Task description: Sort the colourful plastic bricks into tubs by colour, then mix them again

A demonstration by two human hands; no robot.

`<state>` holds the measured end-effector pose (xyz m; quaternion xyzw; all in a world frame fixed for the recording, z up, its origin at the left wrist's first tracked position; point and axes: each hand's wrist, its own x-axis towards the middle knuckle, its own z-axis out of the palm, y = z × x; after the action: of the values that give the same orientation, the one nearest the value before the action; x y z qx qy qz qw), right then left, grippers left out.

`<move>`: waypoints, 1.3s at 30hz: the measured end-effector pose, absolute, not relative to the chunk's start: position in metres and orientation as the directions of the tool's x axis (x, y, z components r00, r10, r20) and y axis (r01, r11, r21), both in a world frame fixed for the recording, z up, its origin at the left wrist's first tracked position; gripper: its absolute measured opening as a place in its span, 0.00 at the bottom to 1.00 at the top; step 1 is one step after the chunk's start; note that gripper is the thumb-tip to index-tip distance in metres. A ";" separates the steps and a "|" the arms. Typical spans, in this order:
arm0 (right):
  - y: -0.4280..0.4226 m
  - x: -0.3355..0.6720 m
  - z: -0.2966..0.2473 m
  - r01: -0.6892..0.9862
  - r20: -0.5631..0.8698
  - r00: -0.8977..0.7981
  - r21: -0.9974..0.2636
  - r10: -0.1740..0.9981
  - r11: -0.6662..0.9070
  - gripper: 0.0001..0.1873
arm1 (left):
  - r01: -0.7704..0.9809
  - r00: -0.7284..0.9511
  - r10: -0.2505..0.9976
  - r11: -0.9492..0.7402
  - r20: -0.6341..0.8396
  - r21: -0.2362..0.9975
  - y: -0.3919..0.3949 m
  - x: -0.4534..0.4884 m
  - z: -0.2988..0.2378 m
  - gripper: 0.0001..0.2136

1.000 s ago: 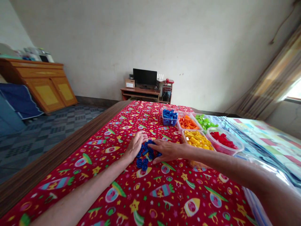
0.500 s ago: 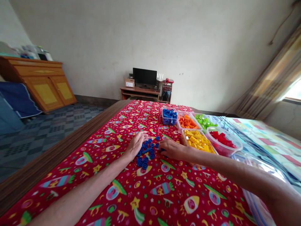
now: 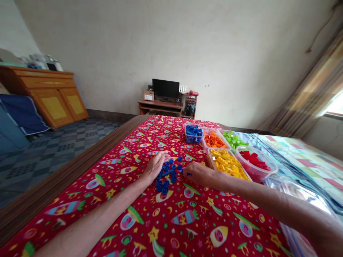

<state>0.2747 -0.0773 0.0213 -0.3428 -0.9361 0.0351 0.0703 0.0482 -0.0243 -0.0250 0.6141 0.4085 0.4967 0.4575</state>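
Note:
Several blue toy wheels [image 3: 173, 174] and a short blue bar [image 3: 168, 172] lie in a loose cluster on the red patterned cloth [image 3: 128, 185]. Along the left side of the cluster rests my left hand [image 3: 157, 166], fingers stretched out and partly over the nearest pieces. My right hand [image 3: 197, 172] is on the other side, fingers curled down to the cloth. Bits of blue show at its fingertips and under its palm, so it seems closed on a small blue piece, mostly hidden.
Beyond my right hand stand clear tubs of blue pieces [image 3: 194, 132], orange pieces [image 3: 213, 139], green pieces [image 3: 233, 139], yellow pieces [image 3: 227, 162] and red pieces [image 3: 254, 160]. Clear plastic bags [image 3: 297, 200] lie by my right forearm. A monitor [image 3: 165, 89] sits on a far desk.
My right hand has shifted slightly right, away from the blue cluster, and its fingers look more curled. My left hand keeps its place beside the pieces.

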 end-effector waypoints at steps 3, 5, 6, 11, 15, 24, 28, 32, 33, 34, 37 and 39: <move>-0.066 0.269 0.033 0.684 0.025 -0.719 -0.153 0.694 0.714 0.10 | 0.052 0.163 0.959 -0.241 0.230 0.969 -0.027 0.049 -0.021 0.23; -0.057 0.267 0.043 0.710 0.008 -0.687 -0.206 0.727 0.673 0.09 | 0.046 0.159 0.961 -0.238 0.228 0.970 -0.029 0.049 -0.020 0.23; -0.051 0.267 0.049 0.719 0.020 -0.669 -0.233 0.743 0.654 0.09 | 0.044 0.158 0.961 -0.235 0.225 0.971 -0.030 0.049 -0.019 0.23; -0.007 0.278 0.082 0.768 0.155 -0.574 -0.236 0.804 0.595 0.11 | 0.011 0.146 0.966 -0.219 0.216 0.976 -0.026 0.048 -0.025 0.24; 0.046 0.286 0.113 0.871 0.240 -0.415 -0.172 0.877 0.460 0.12 | 0.000 0.162 0.960 -0.230 0.227 0.973 -0.018 0.045 -0.034 0.23; 0.109 0.314 0.120 0.992 0.149 -0.118 -0.034 0.982 0.124 0.13 | 0.014 0.176 0.965 -0.202 0.196 0.979 -0.019 0.044 -0.033 0.21; 0.119 0.322 0.111 0.985 0.147 -0.162 -0.028 0.976 0.167 0.14 | 0.003 0.184 0.962 -0.205 0.201 0.979 -0.017 0.044 -0.034 0.20; 0.133 0.326 0.105 0.969 0.187 -0.223 -0.068 0.957 0.239 0.18 | 0.039 0.210 0.957 -0.213 0.200 0.976 -0.018 0.043 -0.031 0.19; 0.137 0.328 0.102 0.967 0.205 -0.224 -0.075 0.953 0.243 0.19 | 0.046 0.209 0.957 -0.213 0.199 0.976 -0.018 0.043 -0.031 0.19; 0.141 0.330 0.100 0.968 0.227 -0.217 -0.077 0.949 0.239 0.19 | 0.052 0.210 0.958 -0.210 0.195 0.976 -0.019 0.043 -0.030 0.19; 0.150 0.337 0.091 0.974 0.297 -0.192 -0.061 0.936 0.219 0.19 | 0.075 0.220 0.958 -0.206 0.185 0.976 -0.022 0.044 -0.028 0.19; 0.152 0.340 0.086 0.965 0.303 -0.235 -0.039 0.924 0.259 0.17 | 0.088 0.234 0.954 -0.212 0.187 0.973 -0.023 0.043 -0.028 0.19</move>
<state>0.3405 0.1524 0.0861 -0.6038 -0.7820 -0.0778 0.1334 0.0433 -0.0228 -0.0276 0.6283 0.4146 0.4597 0.4711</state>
